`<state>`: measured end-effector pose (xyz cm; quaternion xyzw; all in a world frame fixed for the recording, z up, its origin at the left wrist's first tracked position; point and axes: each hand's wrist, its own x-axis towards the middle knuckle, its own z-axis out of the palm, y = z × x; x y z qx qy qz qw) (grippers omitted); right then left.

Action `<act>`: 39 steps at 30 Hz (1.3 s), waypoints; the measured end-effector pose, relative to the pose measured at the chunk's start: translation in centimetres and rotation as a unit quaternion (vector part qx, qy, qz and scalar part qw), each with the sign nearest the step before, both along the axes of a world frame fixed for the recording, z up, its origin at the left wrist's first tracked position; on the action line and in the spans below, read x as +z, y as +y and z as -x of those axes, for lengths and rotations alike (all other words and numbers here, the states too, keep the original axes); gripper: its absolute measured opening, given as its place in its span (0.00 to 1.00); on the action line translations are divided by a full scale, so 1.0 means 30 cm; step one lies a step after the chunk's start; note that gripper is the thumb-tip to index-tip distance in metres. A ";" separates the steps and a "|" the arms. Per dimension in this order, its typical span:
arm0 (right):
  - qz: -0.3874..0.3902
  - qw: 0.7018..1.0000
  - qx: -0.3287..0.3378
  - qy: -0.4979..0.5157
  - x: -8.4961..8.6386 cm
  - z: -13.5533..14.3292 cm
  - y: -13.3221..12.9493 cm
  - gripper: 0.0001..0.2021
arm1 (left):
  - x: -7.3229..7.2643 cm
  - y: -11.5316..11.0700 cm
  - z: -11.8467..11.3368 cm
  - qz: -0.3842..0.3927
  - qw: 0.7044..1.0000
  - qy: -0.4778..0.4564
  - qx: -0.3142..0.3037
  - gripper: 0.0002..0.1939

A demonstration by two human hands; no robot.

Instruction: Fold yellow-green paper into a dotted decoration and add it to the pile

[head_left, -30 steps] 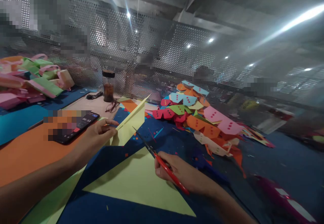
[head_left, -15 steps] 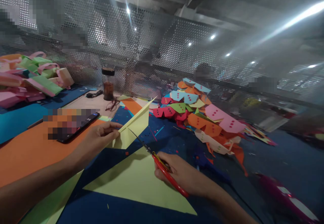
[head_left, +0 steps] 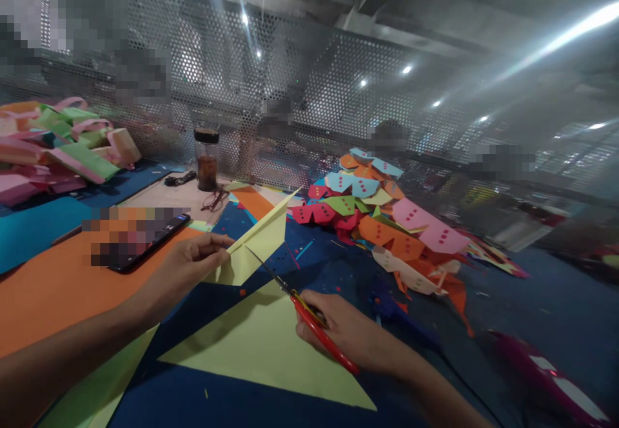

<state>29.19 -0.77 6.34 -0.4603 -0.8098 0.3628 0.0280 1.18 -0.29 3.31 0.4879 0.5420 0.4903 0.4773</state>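
Note:
My left hand pinches the left edge of a folded pale yellow sheet of paper, holding it above the table. In my right hand is a pair of scissors with red handles. Their blades point up and left, with the tips at the folded paper's lower middle; whether they have cut into it I cannot tell. Beneath the scissors, a larger pale yellow-green sheet lies flat on the dark blue tabletop.
A phone rests on orange paper at left. Behind it stands a dark-lidded jar. Cut paper shapes are heaped at right, near a blue glue gun. Folded paper pieces pile up at far left, before a perforated metal screen.
Almost nothing differs. The folded paper's upper tip has shifted very slightly to the right; both hands and the scissors keep nearly the same place.

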 end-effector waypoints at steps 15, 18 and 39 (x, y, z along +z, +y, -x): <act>-0.005 1.000 -0.007 0.000 0.000 0.002 -0.001 0.11 | 0.001 0.001 -0.001 -0.001 1.000 0.014 0.012 0.22; 0.000 1.000 -0.009 0.004 -0.001 0.003 -0.003 0.11 | -0.007 0.003 0.005 -0.011 1.000 0.020 0.003 0.22; 0.012 1.000 -0.015 0.022 -0.026 -0.005 0.006 0.13 | -0.003 0.002 0.002 0.005 1.000 0.002 -0.003 0.21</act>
